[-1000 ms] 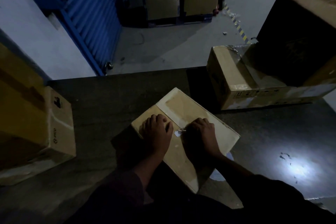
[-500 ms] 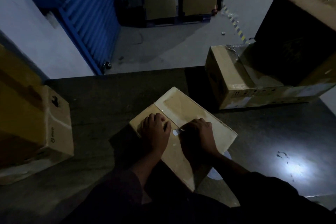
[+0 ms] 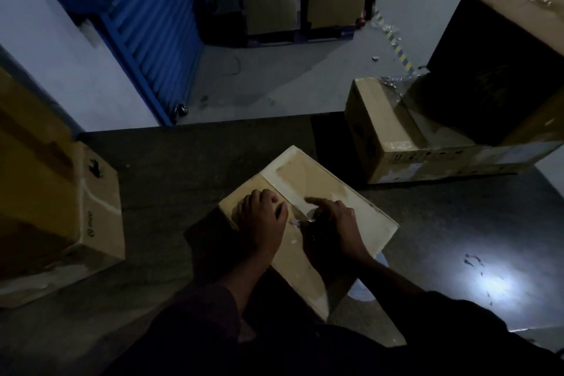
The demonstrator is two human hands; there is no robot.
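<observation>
Seam work looks barely begun; flaps closed.
Left hand point(image 3: 264, 220) lies flat on the cardboard box point(image 3: 308, 175) beneath both hands on the bench point(image 3: 171, 180); right hand point(image 3: 335, 223) pinches a small pale piece point(image 3: 300, 221) at its seam.

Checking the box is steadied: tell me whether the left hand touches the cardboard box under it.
Touching. The head view shows the left hand resting palm down on top of the cardboard box, no gap.

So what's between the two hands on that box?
Head view: a small pale scrap, tape or blade I cannot tell, on the box top between left hand and right hand.
</observation>
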